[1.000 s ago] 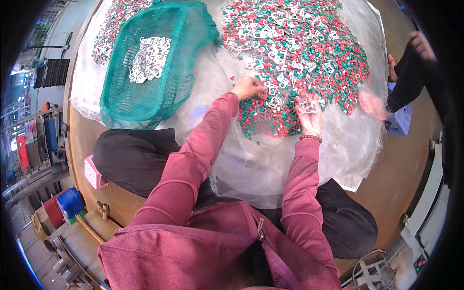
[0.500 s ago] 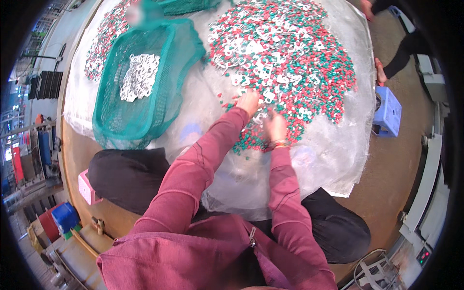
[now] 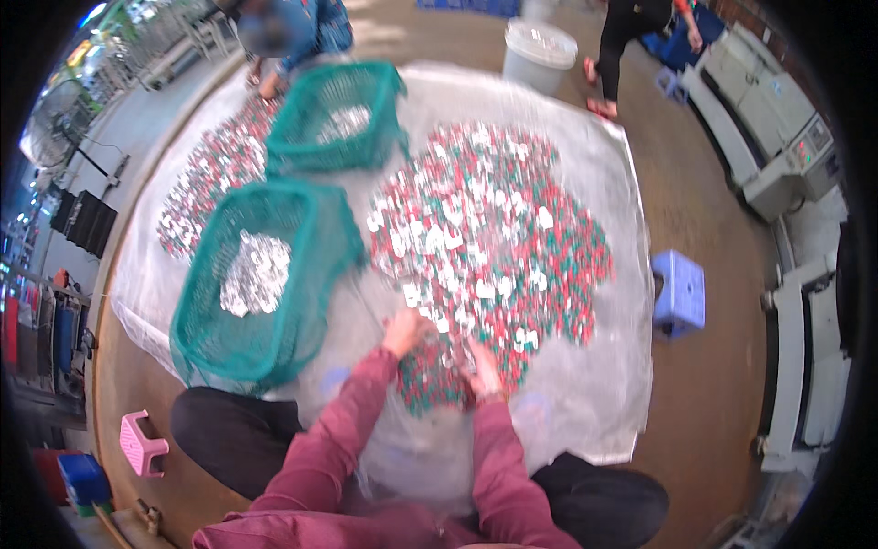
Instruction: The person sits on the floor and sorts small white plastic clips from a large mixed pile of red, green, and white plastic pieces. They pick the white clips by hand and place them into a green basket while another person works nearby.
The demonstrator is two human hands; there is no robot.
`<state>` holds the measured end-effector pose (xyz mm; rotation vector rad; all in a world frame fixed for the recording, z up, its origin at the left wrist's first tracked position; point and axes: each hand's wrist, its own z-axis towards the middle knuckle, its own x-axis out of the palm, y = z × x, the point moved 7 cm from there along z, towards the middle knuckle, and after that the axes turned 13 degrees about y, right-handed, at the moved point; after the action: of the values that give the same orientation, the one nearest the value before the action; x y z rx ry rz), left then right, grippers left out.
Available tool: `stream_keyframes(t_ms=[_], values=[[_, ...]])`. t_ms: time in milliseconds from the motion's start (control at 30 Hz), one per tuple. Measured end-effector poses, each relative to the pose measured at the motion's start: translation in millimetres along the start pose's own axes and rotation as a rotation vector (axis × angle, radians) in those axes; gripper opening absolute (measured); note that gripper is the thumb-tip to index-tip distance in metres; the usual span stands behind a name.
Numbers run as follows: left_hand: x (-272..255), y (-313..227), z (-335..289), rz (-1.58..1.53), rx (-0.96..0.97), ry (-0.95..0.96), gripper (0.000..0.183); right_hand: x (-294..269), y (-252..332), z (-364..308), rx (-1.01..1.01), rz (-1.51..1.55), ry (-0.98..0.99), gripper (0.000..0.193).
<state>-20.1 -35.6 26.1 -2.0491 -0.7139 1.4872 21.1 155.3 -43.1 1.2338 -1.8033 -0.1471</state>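
A wide heap of small red and green pieces mixed with larger white, open-shaped plastic pieces (image 3: pixel 453 238) lies spread on a whitish sheet (image 3: pixel 585 403). At the heap's near edge, my left hand (image 3: pixel 409 331) has its fingers curled in among the pieces. Close to its right, my right hand (image 3: pixel 482 366) bends its fingers inward over the same edge, near some pale bits. Blur hides exactly what either hand grips. To the left stands a green mesh basket (image 3: pixel 197 302) lined with netting, with a pile of white pieces (image 3: pixel 256 274) inside.
Behind it sits a second green basket (image 3: pixel 384 96) with white pieces. Another heap (image 3: pixel 215 178) lies far left, near a crouching person (image 3: pixel 320 32). A white bucket (image 3: pixel 540 59), a standing person's legs (image 3: pixel 615 55), a blue stool (image 3: pixel 679 293) and a pink stool (image 3: pixel 144 446) surround the sheet.
The view has tilted up, so the second basket, bucket and people now show more fully. Both hands stay at the heap's near edge, a little apart.
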Motion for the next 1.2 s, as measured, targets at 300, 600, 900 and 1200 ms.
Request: stream_keyframes(t_ms=[300, 600, 900, 1200], values=[[-9, -28, -19, -1.772, 0.128, 0.333, 0.020, 13, 16, 24, -0.022, -0.254, 0.173, 0.036], [57, -21, -11, 0.118, 0.174, 0.358, 0.033, 3, 12, 29, -0.192, -1.709, -0.297, 0.036], [96, 8, -28, 0.198, 0.040, 0.234, 0.031, -33, 21, 28, -0.065, -0.033, 0.026, 0.011], [31, 30, -5, -0.098, -0.123, 0.240, 0.040, -22, 35, 27, -0.274, -1.579, -0.185, 0.055]])
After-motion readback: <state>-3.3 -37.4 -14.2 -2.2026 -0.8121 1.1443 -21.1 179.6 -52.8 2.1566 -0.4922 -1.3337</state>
